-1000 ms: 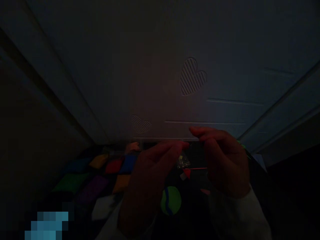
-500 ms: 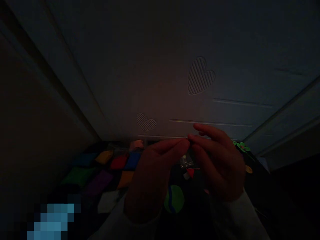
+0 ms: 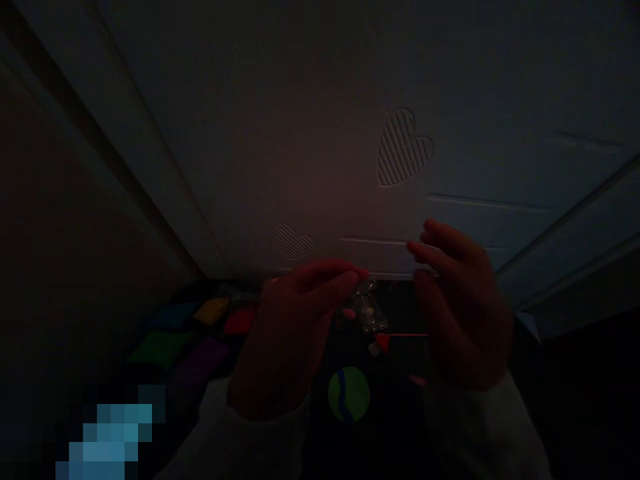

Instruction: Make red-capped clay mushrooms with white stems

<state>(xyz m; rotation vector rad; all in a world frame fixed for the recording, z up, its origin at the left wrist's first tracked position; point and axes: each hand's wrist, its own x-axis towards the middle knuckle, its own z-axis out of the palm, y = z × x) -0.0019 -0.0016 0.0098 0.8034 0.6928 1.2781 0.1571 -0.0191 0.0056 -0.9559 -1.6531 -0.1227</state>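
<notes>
My left hand (image 3: pixel 290 327) is raised at the middle, thumb and fingers pressed together in a pinch. Whatever lies between its fingertips is too small and dark to make out. To the right, my right hand (image 3: pixel 463 310) is held up with its fingers apart and nothing visible in them. Below and between the hands are a clear plastic packet (image 3: pixel 371 315), a small pink piece (image 3: pixel 349 313), a red triangular piece (image 3: pixel 383 343) and a thin red stick (image 3: pixel 407 335). Closer to me lies a green disc (image 3: pixel 359 393) with a wavy blue stripe.
Colored packets lie at the left, among them a green one (image 3: pixel 161 349), a purple one (image 3: pixel 206 357), a yellow one (image 3: pixel 211 311) and a red one (image 3: pixel 240 321). Behind the dark surface rises a pale panel (image 3: pixel 320 153) with striped hearts (image 3: pixel 404 150). The scene is very dim.
My hands have come apart: the right moved right and its fingers spread, while the left shifted slightly left, still pinched. More of the clear packet and the red stick shows between them.
</notes>
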